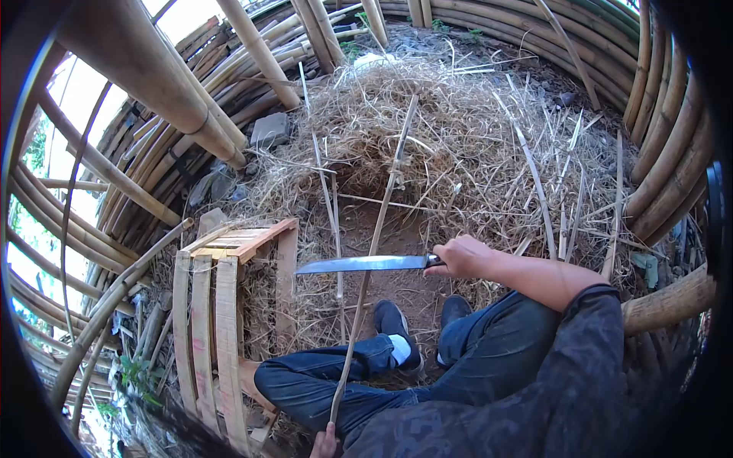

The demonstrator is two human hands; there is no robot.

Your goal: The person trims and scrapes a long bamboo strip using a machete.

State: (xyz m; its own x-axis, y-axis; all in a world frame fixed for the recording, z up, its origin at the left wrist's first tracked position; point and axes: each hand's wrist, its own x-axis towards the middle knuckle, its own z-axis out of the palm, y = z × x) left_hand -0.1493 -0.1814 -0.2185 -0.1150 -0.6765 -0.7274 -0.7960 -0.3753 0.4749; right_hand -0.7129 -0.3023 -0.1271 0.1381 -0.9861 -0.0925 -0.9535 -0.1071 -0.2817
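My right hand (462, 256) is closed round the handle of a long machete (363, 264), whose blade points left. The blade lies across the middle of a thin bamboo stick (379, 221). At the bottom, my left hand (326, 440) is closed round the lower end of that stick. The stick runs up between my legs, its top end over a heap of shavings (458, 137).
A slatted wooden crate (227, 305) stands at my left. Thick bamboo poles (145, 69) slant down at the upper left. Stacked bamboo (679, 153) curves along the right. Thin strips (527, 153) lie on the shavings, and a grey block (270, 130) rests behind the crate.
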